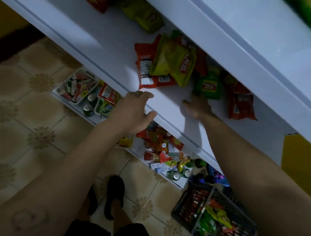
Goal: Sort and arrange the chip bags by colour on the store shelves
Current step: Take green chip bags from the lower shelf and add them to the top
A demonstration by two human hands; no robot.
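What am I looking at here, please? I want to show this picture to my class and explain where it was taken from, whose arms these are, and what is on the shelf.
There is one picture, from a camera worn on a person's head, looking down past their bare arms. The view is tilted, so the white shelf runs slantwise.

The left hand rests on the shelf's front edge, fingers open, holding nothing. The right hand lies on the shelf, reaching toward a green chip bag; its fingertips are at the bag, but I cannot tell whether they grip it.

On the shelf, a yellow-green bag lies on top of a red bag, and another red bag lies to the right. The colours are still mixed.

Below are lower shelves with snacks and cans, and a dark basket of bags stands on the tiled floor.
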